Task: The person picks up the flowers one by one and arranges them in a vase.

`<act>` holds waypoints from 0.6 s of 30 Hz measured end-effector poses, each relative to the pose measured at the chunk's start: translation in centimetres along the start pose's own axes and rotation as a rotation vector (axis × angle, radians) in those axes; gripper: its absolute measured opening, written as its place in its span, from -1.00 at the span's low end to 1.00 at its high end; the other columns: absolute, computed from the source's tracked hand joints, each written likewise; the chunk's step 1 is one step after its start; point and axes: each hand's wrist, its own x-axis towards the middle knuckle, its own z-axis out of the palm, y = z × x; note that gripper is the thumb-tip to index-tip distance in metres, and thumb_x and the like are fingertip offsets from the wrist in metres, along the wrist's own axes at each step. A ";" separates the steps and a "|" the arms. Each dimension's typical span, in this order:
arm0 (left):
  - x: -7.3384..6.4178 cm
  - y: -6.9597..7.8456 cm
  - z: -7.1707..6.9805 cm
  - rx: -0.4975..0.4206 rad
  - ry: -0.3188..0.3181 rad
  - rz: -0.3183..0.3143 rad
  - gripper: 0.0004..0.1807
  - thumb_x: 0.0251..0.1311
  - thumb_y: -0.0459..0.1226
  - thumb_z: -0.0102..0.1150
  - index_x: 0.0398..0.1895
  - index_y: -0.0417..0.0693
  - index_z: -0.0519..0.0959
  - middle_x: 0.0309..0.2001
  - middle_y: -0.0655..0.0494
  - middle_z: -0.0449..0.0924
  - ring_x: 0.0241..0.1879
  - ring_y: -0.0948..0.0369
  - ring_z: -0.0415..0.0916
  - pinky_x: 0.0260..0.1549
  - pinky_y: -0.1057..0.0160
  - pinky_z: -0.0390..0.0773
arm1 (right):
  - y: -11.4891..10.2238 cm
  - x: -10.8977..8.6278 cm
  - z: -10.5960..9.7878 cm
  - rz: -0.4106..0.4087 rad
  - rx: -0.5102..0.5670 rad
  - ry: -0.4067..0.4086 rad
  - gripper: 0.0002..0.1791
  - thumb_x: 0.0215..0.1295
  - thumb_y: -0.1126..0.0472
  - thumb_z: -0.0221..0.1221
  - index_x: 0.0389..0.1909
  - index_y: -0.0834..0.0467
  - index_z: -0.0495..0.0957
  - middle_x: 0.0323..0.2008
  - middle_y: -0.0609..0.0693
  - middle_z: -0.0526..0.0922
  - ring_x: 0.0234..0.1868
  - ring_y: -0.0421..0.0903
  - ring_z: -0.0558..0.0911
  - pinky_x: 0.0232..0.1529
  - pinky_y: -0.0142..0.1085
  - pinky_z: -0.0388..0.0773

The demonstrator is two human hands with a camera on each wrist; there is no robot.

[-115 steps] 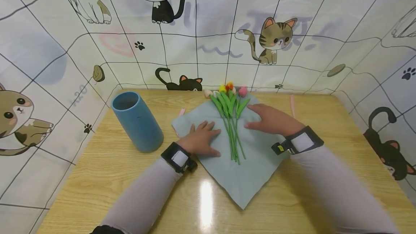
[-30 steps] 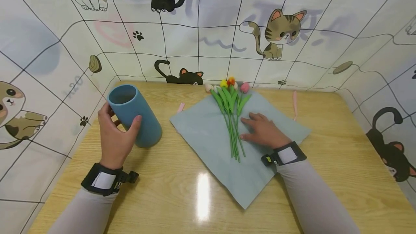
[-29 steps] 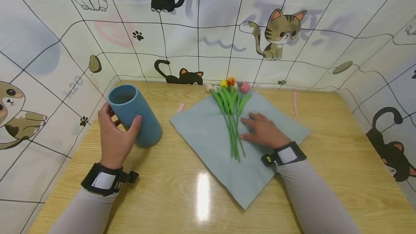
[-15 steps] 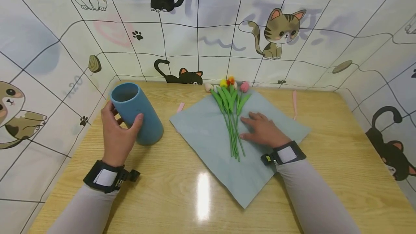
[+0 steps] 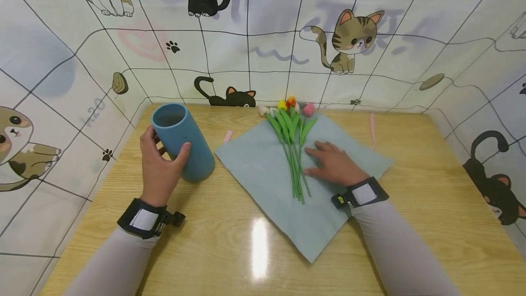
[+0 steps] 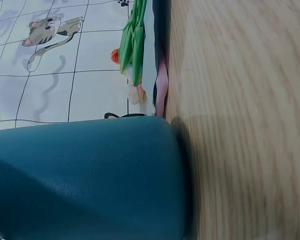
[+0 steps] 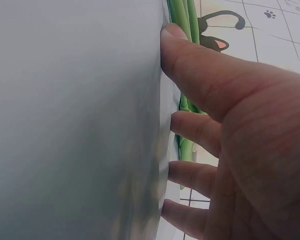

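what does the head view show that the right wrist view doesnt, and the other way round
Only the head view shows the tall matte blue cylindrical vase, the left hand gripping it, the yellow, orange, pink and pale tulip blooms, the narrow pink strips and the light wood-grain tabletop.

Only the right wrist view shows the palm side of the right hand.

Both show that hand at the square pale grey-blue sheet, some slender green stems or leaves, and part of the white cat-printed backdrop.

Wooden table (image 5: 222,241), blue vase (image 5: 196,150), grey-blue sheet (image 5: 255,163), pink ribbon (image 5: 372,129)
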 end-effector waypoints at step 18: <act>-0.3 0.9 2.3 -0.019 -0.073 0.034 -0.07 0.27 -0.12 0.41 0.60 0.07 0.09 0.44 -0.08 0.22 0.38 -0.05 0.31 0.31 -0.34 0.44 | 2.0 -1.9 -0.3 -0.005 0.036 0.011 -0.14 0.33 -0.23 0.32 0.53 0.10 0.35 0.55 0.38 0.22 0.55 0.47 0.15 0.43 0.47 0.16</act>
